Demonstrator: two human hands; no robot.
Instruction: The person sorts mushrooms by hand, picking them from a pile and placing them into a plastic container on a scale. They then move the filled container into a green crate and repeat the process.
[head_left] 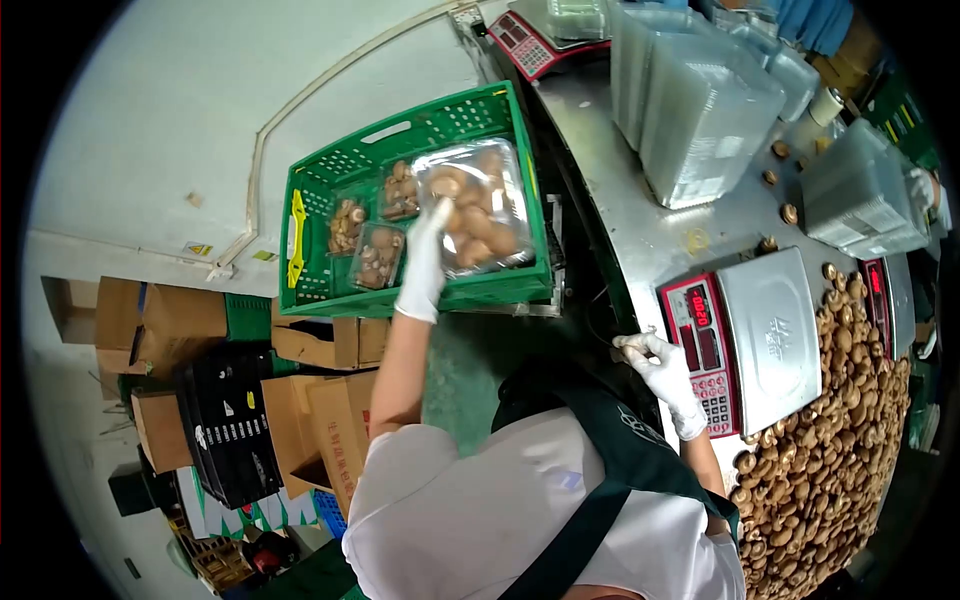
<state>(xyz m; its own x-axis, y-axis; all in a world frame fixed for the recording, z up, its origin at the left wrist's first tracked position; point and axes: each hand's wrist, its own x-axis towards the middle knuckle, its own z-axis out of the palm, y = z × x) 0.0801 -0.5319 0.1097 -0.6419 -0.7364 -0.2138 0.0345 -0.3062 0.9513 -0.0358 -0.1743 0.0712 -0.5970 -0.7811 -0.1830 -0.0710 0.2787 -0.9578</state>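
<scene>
White shirt (480, 500) and green apron (600, 450) fill the near edge, and both arms reach away from there. The left hand (425, 255), in a white glove, is gripping the near left edge of a clear pack of mushrooms (485, 205), holding it over the right half of a green crate (330, 200). A few smaller packs (375, 255) already lie in the crate's bottom, just left of the held one. The crate sits left of a metal table (620, 170), above the floor.

The right hand (655, 365), also gloved, rests at the table's near edge, right beside the red keypad of a scale (775, 335). Its fingers are half curled, and honestly I can't tell if it's pinching anything. The scale's plate is bare.

Right of the scale there's a big heap of loose mushrooms (830, 450), with a few strays further along the table. Stacks of clear trays (700, 110) stand at the far end, and another scale (535, 40) sits beyond them. Down on the left, cardboard boxes (170, 320) and a black crate (225, 425) sit on the floor.
</scene>
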